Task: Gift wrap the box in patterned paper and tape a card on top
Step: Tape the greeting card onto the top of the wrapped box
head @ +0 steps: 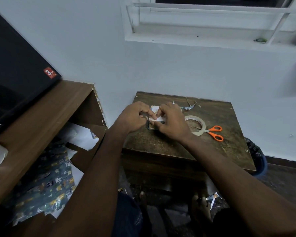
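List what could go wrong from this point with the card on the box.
1. Both hands, left hand and right hand, crowd the white card on the small wrapped box; it may end up crooked.
2. The tape roll lies under the scissors, so reaching for more tape means letting go.
3. The light is dim, so clear tape may be hard to see.

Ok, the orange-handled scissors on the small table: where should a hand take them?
By the orange loops, coming from the right. The scissors lie flat, handles pointing right and clear, while the blades rest on the tape roll.
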### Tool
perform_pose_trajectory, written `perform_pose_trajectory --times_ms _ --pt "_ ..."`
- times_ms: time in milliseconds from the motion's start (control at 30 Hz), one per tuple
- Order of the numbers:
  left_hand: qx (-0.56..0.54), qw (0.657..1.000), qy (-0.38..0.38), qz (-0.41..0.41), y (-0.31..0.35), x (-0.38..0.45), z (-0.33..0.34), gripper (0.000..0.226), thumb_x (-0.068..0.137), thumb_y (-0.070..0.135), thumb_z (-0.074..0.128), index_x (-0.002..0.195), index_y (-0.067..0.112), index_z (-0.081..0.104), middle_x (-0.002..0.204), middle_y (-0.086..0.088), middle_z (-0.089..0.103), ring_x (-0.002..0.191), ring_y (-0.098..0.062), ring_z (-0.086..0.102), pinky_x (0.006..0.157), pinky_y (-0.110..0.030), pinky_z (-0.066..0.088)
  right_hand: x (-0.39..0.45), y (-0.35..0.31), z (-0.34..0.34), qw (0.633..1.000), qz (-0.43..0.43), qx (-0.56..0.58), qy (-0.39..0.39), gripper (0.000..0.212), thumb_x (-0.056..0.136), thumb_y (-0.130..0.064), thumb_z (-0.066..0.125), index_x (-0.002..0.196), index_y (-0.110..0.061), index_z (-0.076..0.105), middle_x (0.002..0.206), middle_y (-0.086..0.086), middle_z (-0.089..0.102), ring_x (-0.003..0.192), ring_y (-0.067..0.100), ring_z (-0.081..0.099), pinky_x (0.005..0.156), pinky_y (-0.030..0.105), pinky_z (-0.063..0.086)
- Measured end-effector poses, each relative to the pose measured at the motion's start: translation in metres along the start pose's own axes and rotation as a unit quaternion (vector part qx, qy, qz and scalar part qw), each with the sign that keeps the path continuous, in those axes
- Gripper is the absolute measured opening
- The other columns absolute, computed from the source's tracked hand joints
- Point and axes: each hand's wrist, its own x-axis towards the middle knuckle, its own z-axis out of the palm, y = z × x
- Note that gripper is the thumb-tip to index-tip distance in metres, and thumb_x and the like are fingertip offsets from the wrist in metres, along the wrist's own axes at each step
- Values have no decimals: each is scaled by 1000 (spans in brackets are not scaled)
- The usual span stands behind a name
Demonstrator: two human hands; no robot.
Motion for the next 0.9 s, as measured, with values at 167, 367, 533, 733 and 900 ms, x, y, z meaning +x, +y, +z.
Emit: perform_pose_trajectory --times_ms 167,367,533,733,900 --pt "21 1000 2 -17 -7 4 3 20 87 26 78 96 42 83 131 12 63 91 -6 64 86 -34 56 -1 0 1 1000 -6 -10 2 32 80 -27 84 90 -23 55 98 -5 50 96 16 40 76 28 26" --pt "25 998 52 -40 -3 3 8 20 76 61 75 92 50 81 125 23 66 95 -4 63 89 -44 57 0 -1 2 1000 5 -1 13 32 78 -27 85 86 -22 55 96 -5 53 95 16 43 76 29 31" --pt "5 995 82 -62 -9 7 14 33 83 37 87 115 40 80 131 16 68 75 0 58 89 -45 59 1 -2 -1 1000 17 -15 12 35 77 -31 88 83 -22 54 94 -7 51 94 14 43 72 29 29" --pt "8 983 152 -105 -3 12 26 27 90 29 81 116 36 77 121 16 68 79 -5 56 89 -40 58 4 -1 -7 999 27 1 -30 34 74 -29 90 82 -22 58 95 -5 56 91 13 45 71 30 30" --pt "41 984 164 -56 22 16 34 23 98 18 69 113 34 77 116 17 66 87 -1 57 77 -22 45 7 3 -49 972 103 182 -104 8 86 -6 77 87 -13 80 83 -5 76 77 9 69 72 28 56"
